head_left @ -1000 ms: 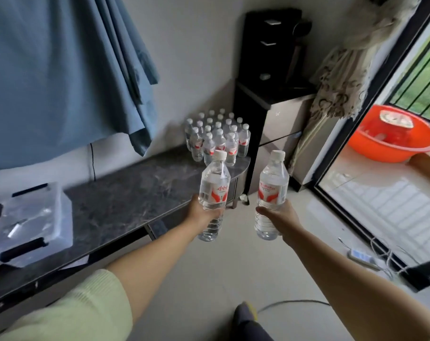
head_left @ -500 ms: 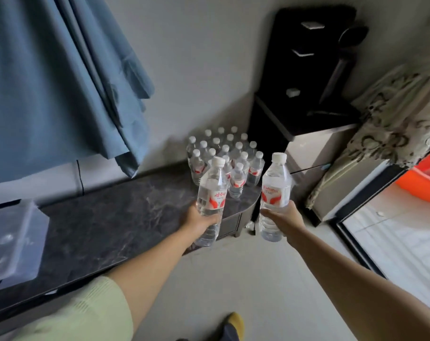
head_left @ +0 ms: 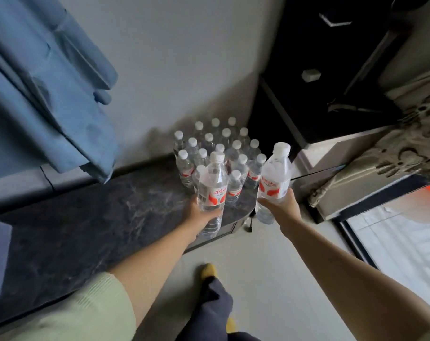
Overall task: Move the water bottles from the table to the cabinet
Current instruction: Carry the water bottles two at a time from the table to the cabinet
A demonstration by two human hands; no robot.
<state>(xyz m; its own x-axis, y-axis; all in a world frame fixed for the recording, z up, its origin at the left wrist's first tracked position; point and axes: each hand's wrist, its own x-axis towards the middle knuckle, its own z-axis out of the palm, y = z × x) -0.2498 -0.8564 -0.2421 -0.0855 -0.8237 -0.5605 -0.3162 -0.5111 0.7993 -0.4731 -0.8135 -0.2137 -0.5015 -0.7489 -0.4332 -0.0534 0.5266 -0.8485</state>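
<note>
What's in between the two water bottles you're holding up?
In the head view, between the clear bottle in the left hand and the one in the right hand stand smaller white-capped bottles on the dark marble cabinet top.

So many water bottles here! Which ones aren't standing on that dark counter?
Just two: the bottle in the left hand and the bottle in the right hand, each gripped and held upright in the air. The cluster of bottles stands on the dark counter.

- Daylight enters through the glass door (head_left: 403,239) right of the right hand (head_left: 281,207), leaving the floor there pale and washed out.
- The black unit (head_left: 332,77) beyond the hands sits in deep shadow.
- Soft shadow lies behind the standing bottles (head_left: 216,148), possibly deepened by blur.
- Wide-angle bending and motion smear soften the edges, notably the blue cloth (head_left: 44,77) far left.
</note>
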